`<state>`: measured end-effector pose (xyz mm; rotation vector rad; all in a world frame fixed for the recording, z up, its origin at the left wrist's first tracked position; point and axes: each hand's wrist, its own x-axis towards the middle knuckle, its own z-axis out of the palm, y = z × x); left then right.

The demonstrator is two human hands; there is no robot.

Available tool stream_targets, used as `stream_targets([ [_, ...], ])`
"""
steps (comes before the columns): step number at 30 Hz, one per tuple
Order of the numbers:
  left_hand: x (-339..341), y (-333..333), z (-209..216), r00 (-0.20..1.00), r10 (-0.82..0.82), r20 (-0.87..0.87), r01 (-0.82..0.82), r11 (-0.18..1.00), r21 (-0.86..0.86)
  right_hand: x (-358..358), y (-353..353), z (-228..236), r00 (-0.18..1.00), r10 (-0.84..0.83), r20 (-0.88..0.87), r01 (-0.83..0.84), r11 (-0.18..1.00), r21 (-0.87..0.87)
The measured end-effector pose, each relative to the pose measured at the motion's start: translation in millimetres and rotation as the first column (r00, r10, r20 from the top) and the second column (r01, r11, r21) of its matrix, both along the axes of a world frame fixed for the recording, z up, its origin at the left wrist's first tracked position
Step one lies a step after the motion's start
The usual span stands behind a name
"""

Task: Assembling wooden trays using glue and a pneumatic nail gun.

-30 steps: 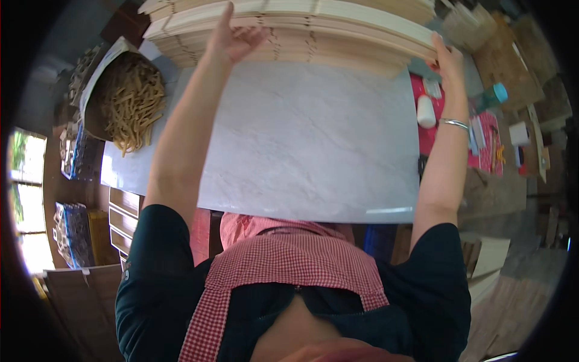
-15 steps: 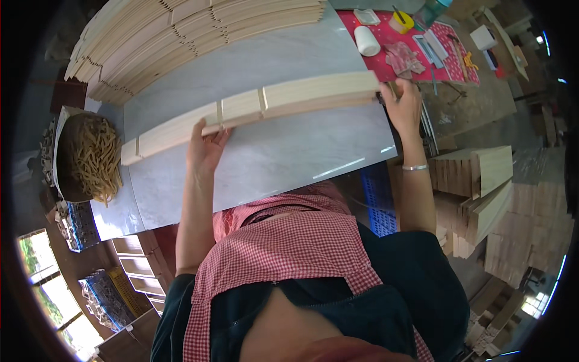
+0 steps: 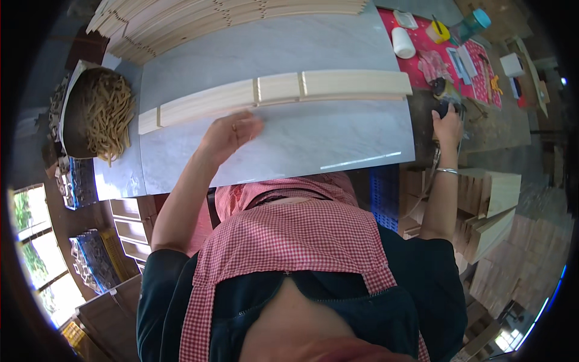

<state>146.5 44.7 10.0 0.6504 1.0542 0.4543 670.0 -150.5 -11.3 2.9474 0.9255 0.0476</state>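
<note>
A long pale bundle of wooden slats [image 3: 205,99] lies across the grey marbled tabletop [image 3: 271,142], with dark grooves crossing it. My left hand [image 3: 232,134] hovers just on the near side of the bundle, fingers loosely stretched, slightly blurred and holding nothing. Beyond the table's right edge, my right hand [image 3: 447,128] is wrapped around the black grip of a gun-shaped hand tool [image 3: 446,96]. A hose or cord hangs below that hand; the tool's exact kind is not clear.
Stacked grooved slats [image 3: 199,24] stand at the far side. On the left is a box of tan strips [image 3: 108,114]. A pink dotted cloth [image 3: 422,57] at the far right carries a white bottle [image 3: 403,43] and other items. Wooden boards [image 3: 500,193] are piled at the right.
Both hands have let go of the slat bundle. My right hand has moved right and gripped the tool; my left has drawn back toward me. The view has shifted.
</note>
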Motion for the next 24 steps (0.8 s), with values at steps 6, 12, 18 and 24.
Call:
stream_targets([
  [6, -76.2, 32.6, 13.5, 0.456, 0.375, -0.807, 0.883, -0.084, 0.461, -84.1, 76.6, 43.1, 0.609, 0.792, 0.047, -0.762, 0.567, 0.312],
  [12, -119.6, 112.8, 7.3, 0.285, 0.178, -0.942, 0.956, 0.027, 0.294, -121.2, 155.0, 25.9, 0.436, 0.863, -0.257, -0.895, 0.446, -0.018],
  [18, -115.8, 136.6, 7.7, 0.256, 0.188, -0.948, 0.961, 0.053, 0.270, -111.1, 203.0, 22.5, 0.461, 0.862, -0.208, -0.885, 0.463, -0.045],
  [24, -107.9, 134.1, 11.4, 0.355, 0.293, -0.888, 0.913, 0.096, 0.397, -103.9, 203.5, 25.1, 0.461, 0.884, -0.078, -0.884, 0.465, 0.044],
])
